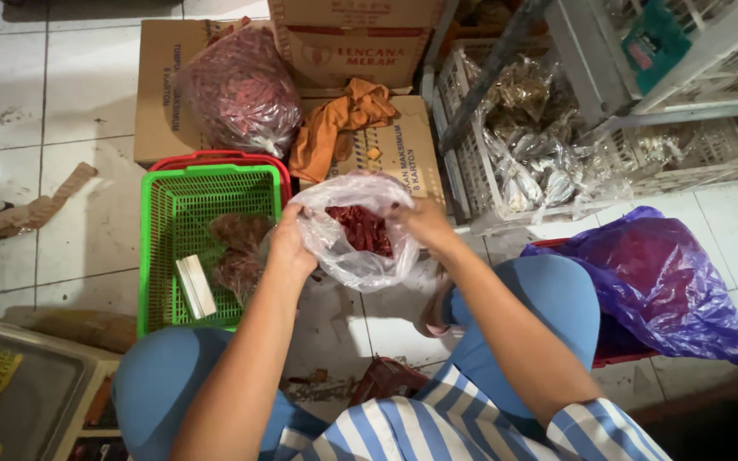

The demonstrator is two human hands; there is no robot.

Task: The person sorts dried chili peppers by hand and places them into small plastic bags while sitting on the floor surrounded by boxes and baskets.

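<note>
White tiled floor [70, 102]: bears green plastic basket [172, 248], flattened cardboard boxes [164, 94], white slatted crate [471, 162] of clear packets, purple plastic bag [659, 282], scattered debris [318, 388].

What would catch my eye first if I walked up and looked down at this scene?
Probably the clear plastic bag of dried red chillies at the centre, held open by the left hand and right hand. Left of it stands a bright green basket with smaller filled bags, and at the right a big purple bag bulges over a red crate.
</note>
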